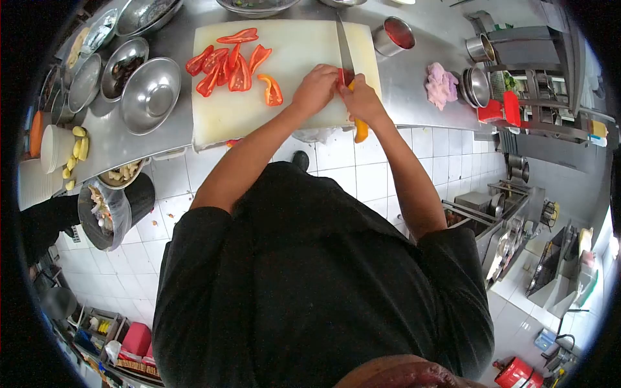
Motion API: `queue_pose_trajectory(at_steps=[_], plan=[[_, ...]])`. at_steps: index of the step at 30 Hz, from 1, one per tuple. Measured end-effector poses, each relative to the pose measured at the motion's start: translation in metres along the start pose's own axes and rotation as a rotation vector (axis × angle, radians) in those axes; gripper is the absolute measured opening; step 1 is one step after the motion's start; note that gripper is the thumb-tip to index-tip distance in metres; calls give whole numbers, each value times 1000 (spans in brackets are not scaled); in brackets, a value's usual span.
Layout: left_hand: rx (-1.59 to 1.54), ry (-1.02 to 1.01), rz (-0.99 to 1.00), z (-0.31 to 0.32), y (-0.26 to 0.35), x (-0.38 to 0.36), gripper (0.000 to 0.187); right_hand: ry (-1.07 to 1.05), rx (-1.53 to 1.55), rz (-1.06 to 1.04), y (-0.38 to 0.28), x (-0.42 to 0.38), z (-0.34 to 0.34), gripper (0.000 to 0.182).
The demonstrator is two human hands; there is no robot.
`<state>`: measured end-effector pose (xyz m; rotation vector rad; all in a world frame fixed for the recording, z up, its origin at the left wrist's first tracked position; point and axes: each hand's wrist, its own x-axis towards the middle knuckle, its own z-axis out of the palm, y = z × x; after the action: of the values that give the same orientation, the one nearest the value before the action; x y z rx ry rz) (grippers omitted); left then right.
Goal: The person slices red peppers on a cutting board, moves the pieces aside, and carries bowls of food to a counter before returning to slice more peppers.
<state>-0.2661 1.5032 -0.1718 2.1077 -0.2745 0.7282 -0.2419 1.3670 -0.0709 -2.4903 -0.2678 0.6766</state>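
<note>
The person's left hand (315, 88) is closed, fingers drawn together, on a red pepper piece (341, 75) at the right part of the white cutting board (291, 126), while the right hand (363, 101) wraps the yellow handle of a long knife (345, 52), its blade pointing away from the body toward the board's far edge. The two hands nearly meet over the pepper, so the fingers hide how deep the edge sits, and I cannot tell whether it is cutting yet. To do this well, the left fingertips should curl back from the edge and hold the pepper only as firmly as its slick skin needs; the right wrist should guide the blade in short, controlled strokes rather than press hard. Working flat against the board would be steadier than cutting with the piece lifted. The opened red pepper pieces (239, 72) lie in a loose cluster on the left half of the board, with an orange-tinged piece (272, 91) apart and nearer the hands; a metal bowl (150, 97) stands on the steel counter (424, 55) just beyond the board's left edge.
</note>
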Motion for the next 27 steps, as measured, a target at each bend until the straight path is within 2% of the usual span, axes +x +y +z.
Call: queue_pose_trajectory(at_steps=[1,3,10,13,21,27], plan=[[-8,-21,-28,-1,-1,3,14,-64,46,69,-13,-8,-10,33],[-34,-77,-98,-1,-1,0,15,-62,29,75,-22,-20,-16,33],[22,-93,-130,-2,0,0,13,-27,15,67,-13,-41,8,32],[44,-61,-110,-2,-5,4,14,82,-66,-99,32,-16,35,33],[30,-158,-128,-12,6,5,15,-41,34,57,-18,-23,-5,30],[-10,-87,-160,-6,5,5,19,-45,53,89,-15,-40,8,31]])
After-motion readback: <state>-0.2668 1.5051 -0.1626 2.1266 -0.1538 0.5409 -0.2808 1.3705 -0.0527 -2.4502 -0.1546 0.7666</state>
